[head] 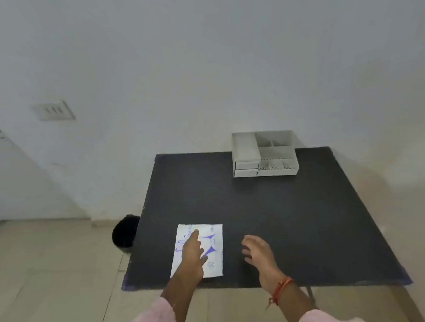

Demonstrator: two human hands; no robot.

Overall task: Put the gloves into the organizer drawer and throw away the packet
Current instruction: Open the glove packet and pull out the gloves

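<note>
A black bin stands on the floor just left of the dark bench. On the bench's near left part the white packet lies flat under the left hand, whose fingers are stretched out and pressed on it, gripping nothing. The right hand hovers just beside the packet, fingers loosely spread and empty; the white organizer sits at the far edge, drawers closed.

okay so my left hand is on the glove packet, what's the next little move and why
Probably close the left hand on the packet and lift it: it lies flat and seemingly unopened on the table, and the right hand hovers empty beside it, ready to help tear it open.
</note>
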